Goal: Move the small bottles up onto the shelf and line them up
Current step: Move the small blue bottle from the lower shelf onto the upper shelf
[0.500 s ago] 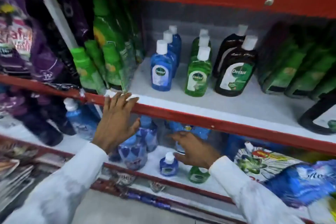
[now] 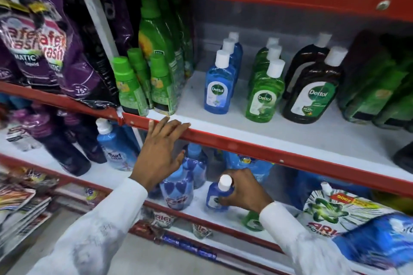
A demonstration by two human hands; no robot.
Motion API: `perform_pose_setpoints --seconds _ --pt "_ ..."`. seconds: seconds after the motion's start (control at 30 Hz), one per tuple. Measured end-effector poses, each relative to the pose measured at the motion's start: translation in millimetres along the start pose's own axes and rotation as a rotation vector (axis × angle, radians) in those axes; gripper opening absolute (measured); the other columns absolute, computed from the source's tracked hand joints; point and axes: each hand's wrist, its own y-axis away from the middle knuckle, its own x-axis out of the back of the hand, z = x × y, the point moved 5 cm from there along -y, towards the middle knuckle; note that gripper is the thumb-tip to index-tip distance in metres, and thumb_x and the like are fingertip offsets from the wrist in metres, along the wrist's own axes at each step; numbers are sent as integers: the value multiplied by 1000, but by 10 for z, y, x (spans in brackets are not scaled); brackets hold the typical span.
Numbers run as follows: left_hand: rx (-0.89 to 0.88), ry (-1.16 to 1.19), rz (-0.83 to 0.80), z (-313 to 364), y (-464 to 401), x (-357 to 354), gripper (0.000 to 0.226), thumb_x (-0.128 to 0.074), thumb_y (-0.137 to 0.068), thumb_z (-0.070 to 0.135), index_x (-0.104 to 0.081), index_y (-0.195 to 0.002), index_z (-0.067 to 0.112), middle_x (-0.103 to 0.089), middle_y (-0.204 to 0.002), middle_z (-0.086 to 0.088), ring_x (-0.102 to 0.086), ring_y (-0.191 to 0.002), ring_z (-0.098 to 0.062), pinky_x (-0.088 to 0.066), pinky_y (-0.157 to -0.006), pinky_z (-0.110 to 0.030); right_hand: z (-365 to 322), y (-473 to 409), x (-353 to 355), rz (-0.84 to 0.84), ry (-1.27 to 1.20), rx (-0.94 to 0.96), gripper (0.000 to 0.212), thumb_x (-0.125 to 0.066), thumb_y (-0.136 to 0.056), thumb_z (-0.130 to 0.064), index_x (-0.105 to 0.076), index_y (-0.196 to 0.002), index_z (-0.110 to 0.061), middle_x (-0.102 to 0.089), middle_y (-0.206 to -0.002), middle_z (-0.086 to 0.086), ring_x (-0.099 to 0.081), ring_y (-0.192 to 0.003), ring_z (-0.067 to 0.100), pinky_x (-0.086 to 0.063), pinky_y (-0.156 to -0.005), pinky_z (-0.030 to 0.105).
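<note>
A small blue bottle [image 2: 215, 196] with a white cap stands on the lower shelf [image 2: 116, 176], and my right hand [image 2: 244, 190] is wrapped around it. A small green bottle [image 2: 252, 221] lies just below my right wrist, partly hidden by the sleeve. My left hand [image 2: 159, 154] rests flat against the red front edge of the upper shelf [image 2: 245, 147], fingers spread, holding nothing. On the upper shelf stand a row of blue bottles [image 2: 218, 87], a row of green bottles [image 2: 263, 94] and dark brown bottles [image 2: 310, 94], each lined front to back.
Tall green bottles [image 2: 156, 67] and purple pouches [image 2: 44, 47] fill the upper shelf's left; dark green packs [image 2: 380, 87] crowd its right. Blue detergent bottles [image 2: 178, 185] stand close left of my right hand. Detergent pouches [image 2: 330, 214] lie at lower right.
My right hand has closed around the small blue bottle, which now tilts toward it. My left hand stays on the shelf edge.
</note>
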Motion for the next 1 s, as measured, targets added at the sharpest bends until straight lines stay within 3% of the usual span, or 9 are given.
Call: perform_pose_setpoints --seconds 0.17,0.37,0.43,0.57,0.63,0.7,0.87,1.0 --pt "1 35 -25 -49 224 -109 73 -72 -77 24 -40 -143 28 -51 -141 -4 -33 -143 -31 -19 -121 -60 -669 335 839 306 -199 105 44 -85 -55 -30 -69 -96 -24 -74 -81 -6 -63 -67 9 -55 -63 25" --pt "4 38 -27 -72 288 -162 72 -72 -77 26 -41 -142 29 -51 -142 -2 -33 -143 -29 -16 -122 -57 -1232 219 1684 525 -187 175 46 -82 -55 -33 -69 -98 -22 -76 -80 1 -69 -73 23 -57 -63 37" --pt "-1 41 -23 -73 269 -139 72 -70 -78 28 -40 -143 29 -50 -143 -1 -32 -144 -28 -15 -123 -56 -1309 19 1784 534 -153 177 44 -81 -55 -34 -69 -94 -18 -76 -78 3 -68 -69 24 -56 -59 35" --pt "-10 50 -18 -66 286 -120 72 -65 -79 29 -36 -145 32 -47 -146 1 -29 -146 -26 -9 -123 -50 -1260 -374 1679 446 -83 114 34 -84 -61 -28 -66 -86 -14 -63 -62 -7 -50 -47 2 -38 -44 15" --pt "-15 50 -11 -76 288 -125 72 -64 -79 29 -36 -145 32 -47 -146 1 -29 -146 -27 -10 -123 -51 -1184 -511 1564 394 -77 88 41 -84 -62 -33 -64 -96 -19 -68 -72 -7 -57 -55 2 -42 -52 19" --pt "-11 51 -10 -85 291 -137 73 -61 -78 30 -35 -146 32 -46 -147 2 -27 -147 -26 -11 -123 -51 -1106 -603 1490 368 -95 66 47 -82 -62 -37 -62 -103 -23 -73 -86 -3 -65 -70 13 -49 -62 28" --pt "20 6 -25 -59 306 -187 79 -65 -76 31 -31 -147 32 -43 -149 1 -25 -148 -28 -15 -122 -57 -1092 -638 1459 328 -113 85 62 -82 -64 -37 -59 -119 -25 -73 -108 -4 -70 -93 19 -57 -83 35" --pt "107 -74 18 67 362 -254 84 -67 -75 36 -28 -148 27 -40 -153 -4 -23 -149 -31 -21 -118 -65 -1053 -472 1449 329 -112 108 64 -84 -68 -34 -59 -126 -24 -72 -111 -5 -69 -93 14 -57 -84 30"
